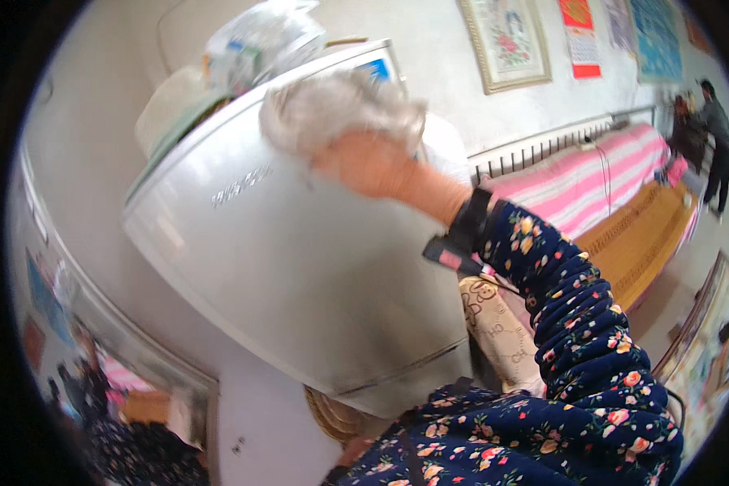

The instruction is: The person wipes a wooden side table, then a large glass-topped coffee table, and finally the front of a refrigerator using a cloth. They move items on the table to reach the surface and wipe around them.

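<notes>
My right hand (370,164) is pressed around a greyish-white cloth (334,112), both blurred. The cloth lies against the upper part of a silver-grey refrigerator door (316,261), near its top edge. Raised lettering marks the door to the left of the hand. A black band circles my right wrist, with a small dark device (452,256) hanging by it. Low in the view, what appears to be a bit of my left hand (355,451) shows beside a woven straw item (331,419); its fingers are hidden by my floral clothing.
On top of the refrigerator sit a clear plastic bag (267,45) with packages and a pale rounded item (173,109). A beige patterned cloth (501,331) hangs right of it. Farther right are a pink-striped seat (577,176) and a standing person (717,140). A mirror (140,389) stands left.
</notes>
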Available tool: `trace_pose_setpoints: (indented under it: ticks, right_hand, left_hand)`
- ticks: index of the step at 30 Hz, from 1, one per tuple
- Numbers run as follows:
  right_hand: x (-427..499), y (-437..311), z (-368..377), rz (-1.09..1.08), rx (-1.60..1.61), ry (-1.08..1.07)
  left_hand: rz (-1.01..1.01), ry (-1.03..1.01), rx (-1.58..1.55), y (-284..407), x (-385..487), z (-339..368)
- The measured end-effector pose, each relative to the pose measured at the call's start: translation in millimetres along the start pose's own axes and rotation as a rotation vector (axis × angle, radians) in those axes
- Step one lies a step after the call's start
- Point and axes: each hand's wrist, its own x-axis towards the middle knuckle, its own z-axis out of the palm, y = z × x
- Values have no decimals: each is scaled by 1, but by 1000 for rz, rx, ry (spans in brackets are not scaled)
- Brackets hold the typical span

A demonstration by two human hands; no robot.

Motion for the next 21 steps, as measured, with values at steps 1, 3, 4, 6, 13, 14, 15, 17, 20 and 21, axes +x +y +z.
trace_pose_setpoints:
  ticks: [1, 3, 4, 6, 13, 14, 15, 17, 20, 21]
  right_hand:
    - [-20, -2, 10, -63, -66, 87]
    - [-63, -14, 30, -259, -531, 335]
    - [-86, -25, 39, -289, -654, 328]
    - [-108, -33, 51, -270, -405, 131]
    - [-71, -49, 37, 58, 354, -179]
    - [-56, -51, 30, -60, 92, -60]
    - [-38, -41, 17, -280, -352, 165]
    - [-21, -52, -3, -34, -172, 2]
    - [1, -64, -20, 33, -171, -28]
    - [9, -67, -21, 9, -185, -12]
  left_hand:
    - [-10, -5, 4, 3, 0, -3]
    - [-27, -6, -10, 7, 0, -7]
    - [-31, -4, -8, 9, 0, -8]
    - [-41, 8, -12, 12, 1, -12]
    - [-2, 35, -7, -5, 12, 5]
    - [3, 36, -10, -11, 12, 13]
    - [-2, 25, -11, -11, 9, 18]
    - [10, 11, -11, -17, 11, 37]
    - [25, -7, -22, -17, 10, 51]
    - [18, -6, -21, -16, 11, 58]
